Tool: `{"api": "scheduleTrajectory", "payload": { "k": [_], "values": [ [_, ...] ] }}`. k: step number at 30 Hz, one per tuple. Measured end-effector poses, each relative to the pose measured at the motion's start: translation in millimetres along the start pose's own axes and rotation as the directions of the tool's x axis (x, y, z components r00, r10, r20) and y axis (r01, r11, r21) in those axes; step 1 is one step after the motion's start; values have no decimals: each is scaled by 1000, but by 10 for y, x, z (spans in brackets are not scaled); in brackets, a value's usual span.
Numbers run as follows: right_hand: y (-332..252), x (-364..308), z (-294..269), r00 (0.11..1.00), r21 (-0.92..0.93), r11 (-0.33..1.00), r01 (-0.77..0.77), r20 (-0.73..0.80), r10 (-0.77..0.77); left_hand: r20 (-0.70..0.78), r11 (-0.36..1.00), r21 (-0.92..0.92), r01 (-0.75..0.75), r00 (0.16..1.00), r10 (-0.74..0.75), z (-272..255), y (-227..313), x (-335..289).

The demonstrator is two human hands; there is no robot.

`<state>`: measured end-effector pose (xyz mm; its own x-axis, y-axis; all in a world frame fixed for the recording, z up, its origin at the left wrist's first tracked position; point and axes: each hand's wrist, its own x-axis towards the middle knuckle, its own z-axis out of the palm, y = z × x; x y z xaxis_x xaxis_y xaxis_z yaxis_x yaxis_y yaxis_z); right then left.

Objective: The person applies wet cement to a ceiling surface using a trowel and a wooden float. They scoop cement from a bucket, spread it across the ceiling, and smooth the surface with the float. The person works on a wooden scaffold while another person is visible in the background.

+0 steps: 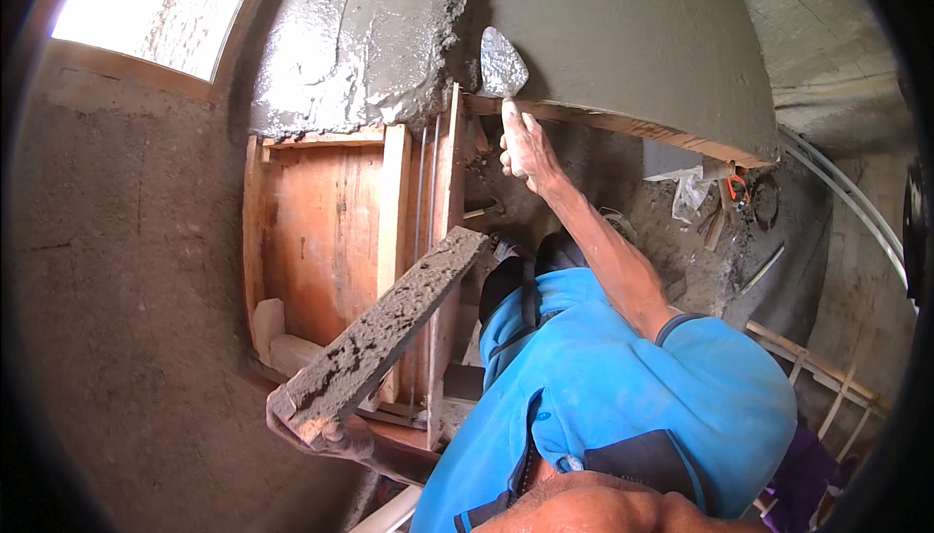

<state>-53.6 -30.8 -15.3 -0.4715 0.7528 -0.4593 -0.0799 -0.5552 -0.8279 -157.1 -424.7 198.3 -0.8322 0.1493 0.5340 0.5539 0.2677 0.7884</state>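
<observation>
My right hand (530, 152) is closed round the handle of a trowel (503, 64). The trowel's wet, pointed blade lies over the near edge of a smoothed grey concrete surface (623, 32), close to the seam with a rougher patch. That patch of wet, shiny concrete (350, 42) spreads to the left. My left hand (336, 438) grips the lower end of a wooden board (394, 324), whose upper face is crusted with grey mortar. The board slants up and to the right, above the timber formwork. Part of the left hand is hidden by the board.
A plywood formwork panel (321, 241) with upright timbers and thin steel bars (424, 193) stands below the wet concrete. A wooden edge board (623, 127) borders the smooth surface. Right of my arm lie a plastic bag (689, 195) and an orange-black object (737, 189). Grey pipes (851, 197) curve along the far right.
</observation>
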Motion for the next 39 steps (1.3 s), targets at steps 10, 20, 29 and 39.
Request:
{"api": "scheduleTrajectory", "payload": {
  "k": [10,20,29,39],
  "values": [
    [54,170,86,1000,-47,999,0,4,0,38,912,-383,150,989,-146,-67,-446,217],
    [-83,156,170,991,145,985,-96,110,81,125,848,-492,200,979,-159,4,-621,291],
    [-413,115,293,977,398,904,-155,196,81,240,790,-582,196,969,-64,69,-670,368],
    [-989,155,1269,920,-21,972,235,327,-215,130,807,-541,238,971,-199,136,-491,279]
  ]
}}
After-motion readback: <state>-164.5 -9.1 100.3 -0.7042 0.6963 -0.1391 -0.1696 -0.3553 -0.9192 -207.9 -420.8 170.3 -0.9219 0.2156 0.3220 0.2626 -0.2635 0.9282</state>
